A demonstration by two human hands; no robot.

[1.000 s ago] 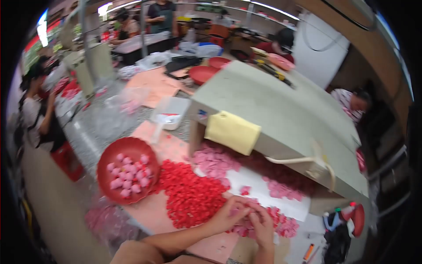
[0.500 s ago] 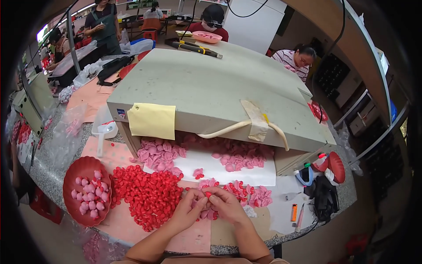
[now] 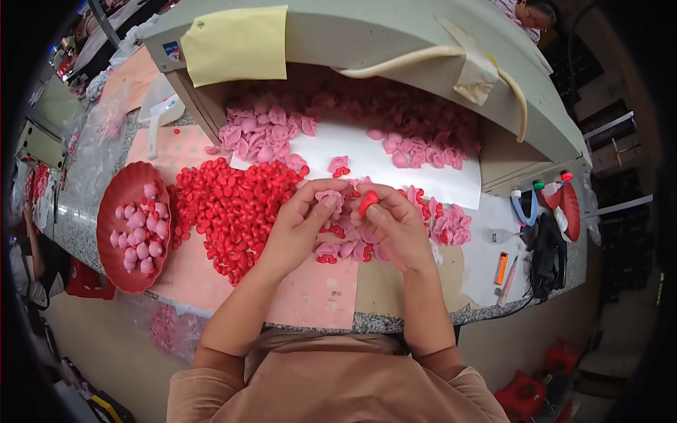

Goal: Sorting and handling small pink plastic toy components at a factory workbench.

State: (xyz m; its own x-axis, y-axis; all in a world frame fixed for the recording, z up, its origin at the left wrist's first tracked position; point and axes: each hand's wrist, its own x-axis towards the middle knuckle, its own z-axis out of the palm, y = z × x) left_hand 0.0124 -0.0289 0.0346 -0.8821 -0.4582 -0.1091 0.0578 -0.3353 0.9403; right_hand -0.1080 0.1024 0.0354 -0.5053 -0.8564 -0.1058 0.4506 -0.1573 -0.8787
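In my left hand [image 3: 297, 224] a small soft pink piece with a curled edge [image 3: 328, 201] is pinched between thumb and fingers. My right hand [image 3: 398, 229] grips a glossy red rounded piece [image 3: 367, 202] just beside it, a small gap apart. A large heap of similar red pieces [image 3: 236, 204] lies to the left of my hands. Under and beyond my fingers are several pink pieces with red parts attached [image 3: 328, 252]. More pink pieces with red parts [image 3: 451, 225] lie right of my right hand.
Left stands a red scalloped dish [image 3: 109, 243] with pink round pieces. Ahead, a grey open-fronted box [image 3: 395, 28] shelters pink piles [image 3: 264, 130] on white paper [image 3: 331, 141]. A white scoop [image 3: 155, 134], an orange lighter [image 3: 501, 268] and a black bag [image 3: 546, 257] lie around.
The view has tilted down and closer to the table. My hands have drawn apart slightly, and the pink piece and red piece now show plainly.
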